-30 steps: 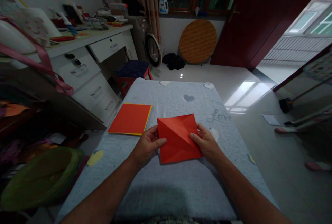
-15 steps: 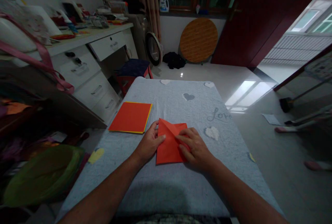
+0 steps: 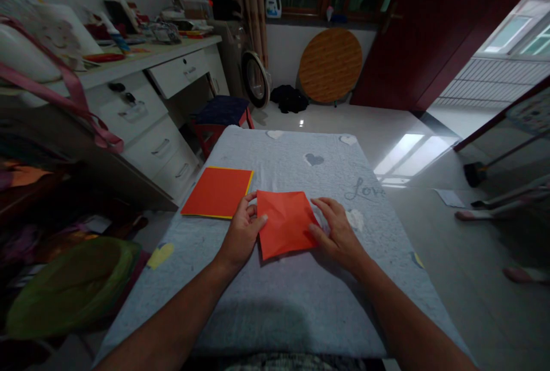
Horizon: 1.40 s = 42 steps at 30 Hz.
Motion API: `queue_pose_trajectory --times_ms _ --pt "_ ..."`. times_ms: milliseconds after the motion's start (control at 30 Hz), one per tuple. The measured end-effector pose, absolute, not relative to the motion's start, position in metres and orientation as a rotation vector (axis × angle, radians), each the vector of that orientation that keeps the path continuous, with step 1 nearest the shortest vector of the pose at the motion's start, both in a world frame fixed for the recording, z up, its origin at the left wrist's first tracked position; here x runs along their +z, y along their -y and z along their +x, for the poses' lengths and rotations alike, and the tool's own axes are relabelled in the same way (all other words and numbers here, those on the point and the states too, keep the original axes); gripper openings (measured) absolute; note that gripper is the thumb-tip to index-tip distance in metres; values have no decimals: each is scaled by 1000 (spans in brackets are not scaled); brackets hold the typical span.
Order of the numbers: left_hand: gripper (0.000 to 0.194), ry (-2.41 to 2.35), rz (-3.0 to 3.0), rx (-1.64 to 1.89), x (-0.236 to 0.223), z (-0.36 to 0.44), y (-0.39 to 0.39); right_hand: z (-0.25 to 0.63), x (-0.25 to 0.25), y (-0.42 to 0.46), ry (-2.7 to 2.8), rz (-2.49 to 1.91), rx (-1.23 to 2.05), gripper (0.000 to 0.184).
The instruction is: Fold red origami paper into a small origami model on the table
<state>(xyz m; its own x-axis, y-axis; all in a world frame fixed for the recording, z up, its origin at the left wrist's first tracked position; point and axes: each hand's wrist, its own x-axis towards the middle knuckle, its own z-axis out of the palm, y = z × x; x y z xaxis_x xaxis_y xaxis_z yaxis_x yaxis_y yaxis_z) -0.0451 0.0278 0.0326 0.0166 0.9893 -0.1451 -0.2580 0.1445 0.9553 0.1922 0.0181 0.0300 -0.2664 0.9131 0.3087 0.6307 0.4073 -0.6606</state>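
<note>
A red-orange sheet of origami paper [image 3: 286, 223], roughly square with faint creases, lies tilted in front of me, its near left corner slightly off the cloth. My left hand [image 3: 244, 231] pinches its left edge, thumb on top and fingers behind. At the right edge, my right hand [image 3: 337, 232] has its thumb touching the paper while the other fingers are spread apart beyond it. To the left rests a stack of square coloured paper [image 3: 218, 192], red on top with a yellow edge showing.
A pale blue cloth with hearts covers the table [image 3: 275, 308]. A red stool [image 3: 221, 116] stands beyond its far left corner, near a white desk [image 3: 146, 125]. At left is a green basket-like container [image 3: 73, 285]. Another person's feet [image 3: 470, 216] show on the right.
The folded, peaked top of the red paper is now flat and the sheet has turned slightly. My right hand has moved from the paper's middle to its right edge, with fingers opening.
</note>
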Motion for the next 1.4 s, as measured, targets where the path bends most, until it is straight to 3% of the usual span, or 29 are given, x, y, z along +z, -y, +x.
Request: queue_pose_trajectory --times_ms 167,400,633,800,1033,1167,1267,1400 --pt "80 -1150 965 1314 28 -45 -27 203 22 -26 1751 -1487 850 54" --pt "91 -1140 1135 1226 28 -41 -17 195 14 -32 1323 -1297 1212 46" --pt "72 -1122 1305 1106 32 -42 -13 192 19 -31 1294 -1215 1316 34" --pt "70 -1163 1389 1109 34 -45 -13 191 21 -27 1400 -1244 1209 30" --pt "31 -1250 1459 1037 40 -47 -17 195 28 -23 1675 -1180 1156 47" --pt "17 -1314 1459 1022 39 -51 -20 200 24 -25 1683 -1311 1098 36" --pt "19 -1392 1501 994 36 -56 -22 203 16 -28 1605 -1387 1060 27" --pt "34 -1342 1505 967 31 -58 -24 203 12 -29 1550 -1404 1079 23"
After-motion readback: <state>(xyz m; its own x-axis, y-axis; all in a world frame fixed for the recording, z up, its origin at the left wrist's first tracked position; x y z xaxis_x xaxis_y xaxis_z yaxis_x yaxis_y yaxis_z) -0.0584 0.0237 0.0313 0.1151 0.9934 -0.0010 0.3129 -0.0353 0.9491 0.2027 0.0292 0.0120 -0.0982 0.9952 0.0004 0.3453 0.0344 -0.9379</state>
